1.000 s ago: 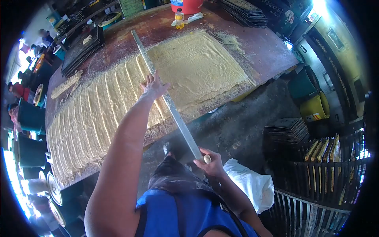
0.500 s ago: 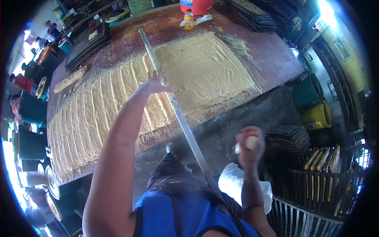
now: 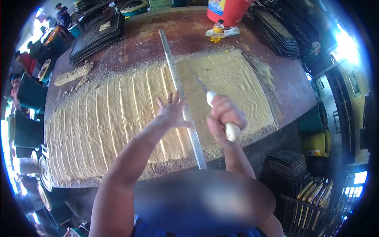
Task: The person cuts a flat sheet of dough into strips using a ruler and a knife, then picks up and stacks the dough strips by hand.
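A long metal straightedge (image 3: 169,57) lies across a flattened sheet of pale, crumbly dough (image 3: 241,81). My left hand (image 3: 170,113) rests at the straightedge's middle with its fingers spread, the thumb reaching over to the bar's right side. In my right hand (image 3: 228,115) is a knife (image 3: 211,97) with a whitish handle, gripped in a fist. Its thin blade points away from me over the smooth part of the dough, just right of the straightedge. Whether the tip touches the dough I cannot tell. Left of the bar, the dough is marked by several roughly parallel lines.
Dough offcuts (image 3: 74,75) lie on the reddish table (image 3: 138,27) at left. Stacked dark trays (image 3: 98,37) stand at the back left, others (image 3: 276,33) at the back right. A red bucket (image 3: 229,12) and an oil bottle (image 3: 217,31) stand behind. People (image 3: 27,63) are at far left.
My right hand has come up from beside my body to over the dough, and the knife blade now shows. My left hand's fingers are spread wider at the straightedge. The view has shifted.
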`<state>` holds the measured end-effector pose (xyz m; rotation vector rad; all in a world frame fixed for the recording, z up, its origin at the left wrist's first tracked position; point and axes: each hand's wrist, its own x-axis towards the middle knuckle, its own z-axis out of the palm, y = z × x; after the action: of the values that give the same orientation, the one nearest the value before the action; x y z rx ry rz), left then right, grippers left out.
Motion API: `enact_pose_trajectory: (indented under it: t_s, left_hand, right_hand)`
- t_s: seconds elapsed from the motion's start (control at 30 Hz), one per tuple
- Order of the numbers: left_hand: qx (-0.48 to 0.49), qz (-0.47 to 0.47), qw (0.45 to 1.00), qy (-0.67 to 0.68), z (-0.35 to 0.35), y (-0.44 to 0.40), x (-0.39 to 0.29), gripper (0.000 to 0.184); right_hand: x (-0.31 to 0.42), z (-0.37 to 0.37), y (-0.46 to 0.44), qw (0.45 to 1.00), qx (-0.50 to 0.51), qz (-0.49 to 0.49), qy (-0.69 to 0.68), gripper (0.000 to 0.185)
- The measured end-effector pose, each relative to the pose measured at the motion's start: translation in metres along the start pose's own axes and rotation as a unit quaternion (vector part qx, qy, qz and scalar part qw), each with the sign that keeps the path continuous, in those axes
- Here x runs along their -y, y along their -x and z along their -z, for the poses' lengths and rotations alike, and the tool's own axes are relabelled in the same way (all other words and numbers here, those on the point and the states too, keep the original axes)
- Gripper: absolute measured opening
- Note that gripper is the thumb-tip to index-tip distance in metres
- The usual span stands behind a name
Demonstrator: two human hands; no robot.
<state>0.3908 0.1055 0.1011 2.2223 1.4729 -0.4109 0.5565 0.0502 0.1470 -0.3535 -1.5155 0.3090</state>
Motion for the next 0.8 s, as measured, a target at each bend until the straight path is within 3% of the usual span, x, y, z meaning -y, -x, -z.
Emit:
enact_pose_trajectory:
  t_s: [0.2, 0.37, 0.63, 0.8]
  left_hand:
    - [-0.012, -0.031, 0.999, 0.018, -0.003, -0.003, 0.010, 0.123]
    - [-0.024, -0.038, 0.998, 0.041, -0.009, -0.005, 0.012, 0.118]
    - [-0.039, -0.009, 0.998, 0.042, -0.015, -0.010, 0.012, 0.127]
    - [-0.021, 0.012, 1.000, 0.013, -0.008, -0.007, 0.003, 0.129]
  right_hand:
    - [-0.095, -0.041, 0.016, 1.000, -0.015, 0.007, -0.012, 0.027]
    - [-0.112, -0.042, 0.053, 0.999, -0.015, -0.031, -0.016, 0.028]
    - [-0.056, -0.031, 0.095, 0.999, -0.002, -0.041, 0.027, 0.029]
    - [0.042, -0.005, 0.133, 0.998, 0.017, -0.057, -0.022, 0.031]
